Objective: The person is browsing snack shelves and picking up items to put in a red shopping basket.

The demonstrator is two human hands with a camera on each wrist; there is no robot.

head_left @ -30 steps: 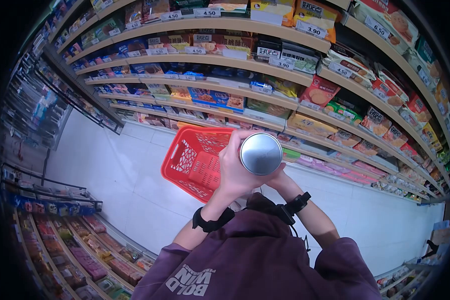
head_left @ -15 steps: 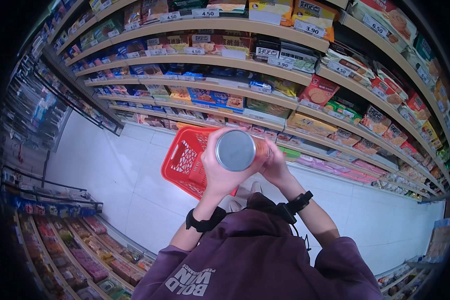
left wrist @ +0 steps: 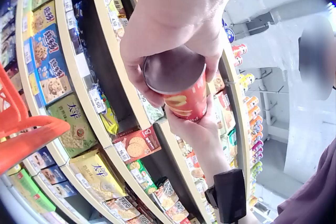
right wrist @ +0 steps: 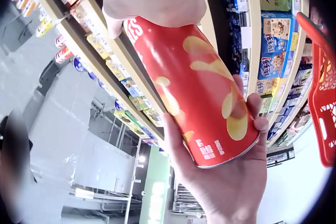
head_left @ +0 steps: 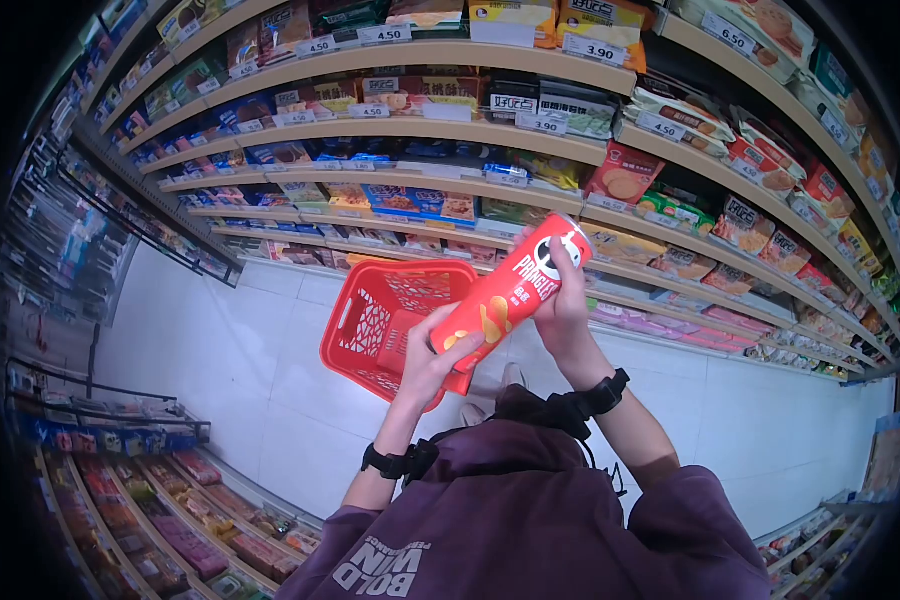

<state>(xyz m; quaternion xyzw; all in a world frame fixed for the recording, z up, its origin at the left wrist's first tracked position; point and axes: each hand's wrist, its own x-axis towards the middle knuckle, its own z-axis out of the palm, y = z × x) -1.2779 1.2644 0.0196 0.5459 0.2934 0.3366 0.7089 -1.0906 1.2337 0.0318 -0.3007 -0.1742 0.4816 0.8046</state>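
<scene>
A red Pringles can (head_left: 502, 305) lies at a slant between both hands, its printed label facing up in the head view. My left hand (head_left: 428, 358) grips the lower left end, thumb across the side. Near the upper right end, my right hand (head_left: 564, 308) holds the can with the thumb over the logo. The left wrist view shows the metal bottom (left wrist: 176, 69) between the left fingers. Potato chips and small white print show on the can's side (right wrist: 197, 90) in the right wrist view.
A red shopping basket (head_left: 332, 335) with perforated walls stands on the pale floor (head_left: 280, 390), left of and below the can. Shelves (head_left: 370, 185) of packaged biscuits with price tags run along the front. More stocked shelves (head_left: 160, 500) stand at the lower left.
The can has turned from end-on, metal bottom toward the head camera, to slanted with its label showing. The left hand has moved down to the left; the right thumb now lies over the logo.
</scene>
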